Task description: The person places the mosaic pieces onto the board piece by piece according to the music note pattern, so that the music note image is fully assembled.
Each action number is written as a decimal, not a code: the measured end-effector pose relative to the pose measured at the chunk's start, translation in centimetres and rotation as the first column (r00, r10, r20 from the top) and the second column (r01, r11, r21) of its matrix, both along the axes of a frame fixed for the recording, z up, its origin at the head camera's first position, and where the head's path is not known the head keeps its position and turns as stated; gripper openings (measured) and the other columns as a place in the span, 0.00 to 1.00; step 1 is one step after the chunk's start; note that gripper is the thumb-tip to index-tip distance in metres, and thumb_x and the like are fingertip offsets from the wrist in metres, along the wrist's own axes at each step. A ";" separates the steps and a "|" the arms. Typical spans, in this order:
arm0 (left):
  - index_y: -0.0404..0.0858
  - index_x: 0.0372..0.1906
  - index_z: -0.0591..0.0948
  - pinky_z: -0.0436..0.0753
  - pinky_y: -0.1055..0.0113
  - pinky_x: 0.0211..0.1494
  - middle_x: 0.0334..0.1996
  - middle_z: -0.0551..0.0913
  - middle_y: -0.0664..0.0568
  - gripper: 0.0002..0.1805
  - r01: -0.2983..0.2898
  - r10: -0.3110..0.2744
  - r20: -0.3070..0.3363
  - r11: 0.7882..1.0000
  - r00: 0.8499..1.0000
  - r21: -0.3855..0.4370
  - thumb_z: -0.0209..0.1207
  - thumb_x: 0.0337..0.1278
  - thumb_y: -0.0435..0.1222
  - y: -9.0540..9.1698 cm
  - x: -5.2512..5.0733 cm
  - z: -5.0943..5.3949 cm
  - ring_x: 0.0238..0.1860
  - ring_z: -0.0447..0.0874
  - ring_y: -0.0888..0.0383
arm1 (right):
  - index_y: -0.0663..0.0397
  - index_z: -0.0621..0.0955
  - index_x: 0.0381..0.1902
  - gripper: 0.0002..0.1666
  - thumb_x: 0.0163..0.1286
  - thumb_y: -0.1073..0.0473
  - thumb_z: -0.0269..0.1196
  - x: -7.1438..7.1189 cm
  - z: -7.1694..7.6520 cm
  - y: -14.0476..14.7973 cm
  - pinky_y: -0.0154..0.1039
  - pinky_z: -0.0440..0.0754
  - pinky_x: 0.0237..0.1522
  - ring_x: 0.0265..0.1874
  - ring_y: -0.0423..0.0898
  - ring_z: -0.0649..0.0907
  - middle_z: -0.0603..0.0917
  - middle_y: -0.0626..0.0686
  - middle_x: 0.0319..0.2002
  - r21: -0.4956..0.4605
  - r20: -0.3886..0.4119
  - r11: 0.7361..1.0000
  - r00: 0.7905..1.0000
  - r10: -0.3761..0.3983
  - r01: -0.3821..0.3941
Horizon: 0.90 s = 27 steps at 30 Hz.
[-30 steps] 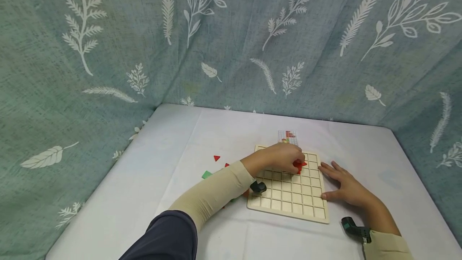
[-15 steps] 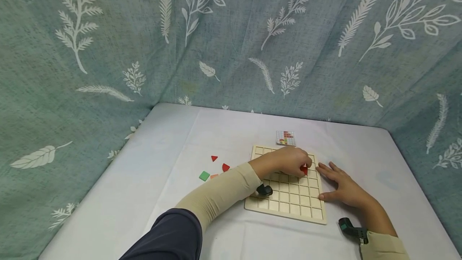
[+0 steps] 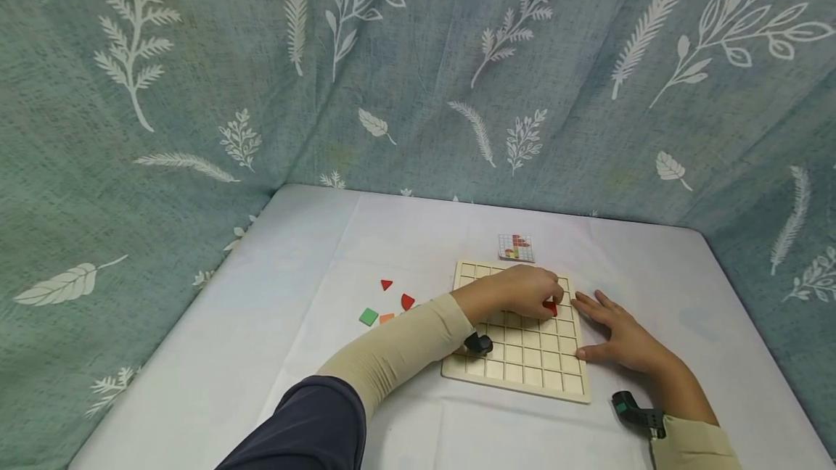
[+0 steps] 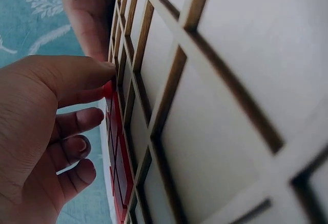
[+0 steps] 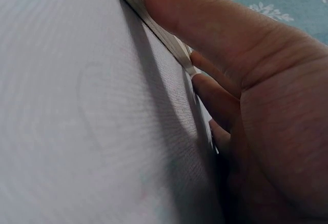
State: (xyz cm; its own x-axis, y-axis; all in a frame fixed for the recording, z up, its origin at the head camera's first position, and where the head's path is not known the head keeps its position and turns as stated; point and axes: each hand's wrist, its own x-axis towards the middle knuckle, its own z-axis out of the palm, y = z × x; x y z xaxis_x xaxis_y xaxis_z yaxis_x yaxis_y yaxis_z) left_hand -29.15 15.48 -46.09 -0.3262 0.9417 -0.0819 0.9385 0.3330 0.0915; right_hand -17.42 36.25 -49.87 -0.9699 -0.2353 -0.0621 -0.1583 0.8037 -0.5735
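The left hand [image 3: 526, 291] reaches over the wooden grid board [image 3: 522, 377] and pinches a red piece [image 3: 551, 307] near the board's right side. In the left wrist view, thumb and index finger of the left hand [image 4: 56, 116] meet at a red piece [image 4: 108, 89], beside other red pieces [image 4: 122, 167] set in the grid. The right hand [image 3: 620, 336], fingers spread, rests along the board's right edge. In the right wrist view, the right hand [image 5: 256, 80] touches the board's edge [image 5: 154, 24] with its thumb.
A small picture card [image 3: 516, 247] lies behind the board. Left of the board on the white table [image 3: 313, 397] are a red triangle [image 3: 387, 284], a red rounded piece [image 3: 408, 302], a green square [image 3: 369, 317] and an orange piece [image 3: 387, 318], partly behind the left sleeve.
The left hand has shifted right across the board to its right columns, uncovering the card and loose pieces on the left. The right hand keeps its place at the edge.
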 end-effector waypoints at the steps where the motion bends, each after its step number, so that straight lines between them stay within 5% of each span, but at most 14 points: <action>1: 0.52 0.38 0.82 0.70 0.72 0.34 0.32 0.73 0.62 0.05 0.002 -0.002 -0.003 1.000 1.000 -0.002 0.61 0.60 0.47 0.0 0.0 0.0 0.31 0.71 0.66 | 0.52 0.66 0.72 0.61 0.44 0.33 0.74 0.0 0.0 0.0 0.76 0.47 0.58 0.72 0.67 0.46 0.57 0.57 0.74 0.002 0.001 1.000 1.000 -0.001 0.001; 12: 0.53 0.42 0.84 0.71 0.72 0.35 0.34 0.72 0.62 0.09 0.010 -0.011 -0.031 0.999 0.999 -0.048 0.62 0.61 0.50 -0.5 0.1 0.1 0.32 0.71 0.67 | 0.52 0.65 0.73 0.62 0.44 0.34 0.74 0.0 0.0 -0.1 0.75 0.47 0.58 0.72 0.67 0.45 0.57 0.57 0.74 0.005 0.013 1.000 1.000 -0.009 0.009; 27: 0.51 0.34 0.82 0.70 0.72 0.32 0.33 0.71 0.62 0.10 -0.002 -0.004 -0.091 0.998 0.996 -0.067 0.60 0.62 0.51 -0.5 0.3 0.0 0.31 0.70 0.67 | 0.52 0.65 0.73 0.61 0.45 0.34 0.75 0.1 0.0 0.1 0.75 0.46 0.59 0.73 0.66 0.45 0.57 0.57 0.74 -0.016 0.007 1.000 1.000 0.007 -0.006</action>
State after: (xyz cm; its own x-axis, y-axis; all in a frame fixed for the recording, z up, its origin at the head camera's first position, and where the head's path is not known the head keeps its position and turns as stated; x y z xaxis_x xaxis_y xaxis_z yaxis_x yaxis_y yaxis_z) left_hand -28.87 14.94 -46.05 -0.3340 0.9355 -0.1151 0.9423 0.3344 -0.0165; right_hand -17.33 36.31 -49.83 -0.9679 -0.2427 -0.0648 -0.1595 0.7932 -0.5877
